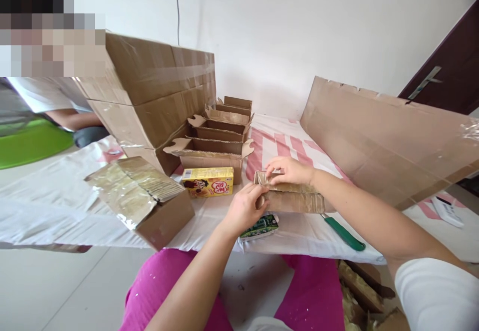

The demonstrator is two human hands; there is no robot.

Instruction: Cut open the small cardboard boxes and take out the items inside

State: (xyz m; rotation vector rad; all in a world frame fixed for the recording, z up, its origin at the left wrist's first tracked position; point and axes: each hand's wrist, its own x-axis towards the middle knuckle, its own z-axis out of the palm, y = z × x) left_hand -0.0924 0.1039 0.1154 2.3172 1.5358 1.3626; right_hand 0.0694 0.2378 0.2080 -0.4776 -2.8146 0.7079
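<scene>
In the middle of the table lies a small cardboard box (299, 202) with brown tape on it. My left hand (245, 207) grips its left end with curled fingers. From the right, my right hand (290, 171) reaches across the box, fingers bent and pinching its upper left edge. A dark green printed pack (260, 226) rests beneath my left hand and is partly hidden by it. To the left stands a yellow printed snack box (208, 182). A green-handled tool (344, 233) lies by the box's right end, its tip hidden.
Several open cardboard boxes (213, 161) stand in a row behind. Stacked large cartons (157, 82) rise at left, near a taped carton (138, 196) and another person's arm (75, 118). A big cardboard panel (385, 136) leans at right; cardboard scraps (361, 288) lie on the floor.
</scene>
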